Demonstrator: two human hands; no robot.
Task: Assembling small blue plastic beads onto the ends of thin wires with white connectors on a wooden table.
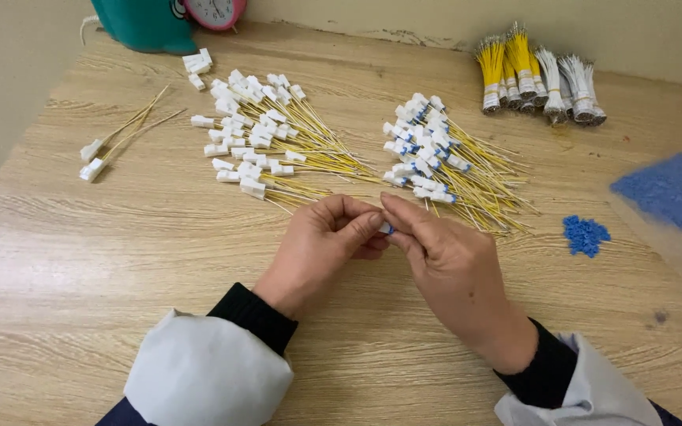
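Head view: left hand [319, 241] and right hand [445, 256] are pinching a small blue-and-white connector [387, 229] together between closed fingertips, above the table [57, 268].

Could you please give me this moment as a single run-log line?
left hand: pinching connector | right hand: pinching same connector | behind: plain wired pile, blue-clipped pile | right: blue clips

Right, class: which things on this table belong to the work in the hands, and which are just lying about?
In the work:
left hand and right hand, pinching a small connector
pile of white-plug wires
pile of blue-tipped plug wires
small blue pieces

Lying about:
alarm clock
teal object
bundled wires
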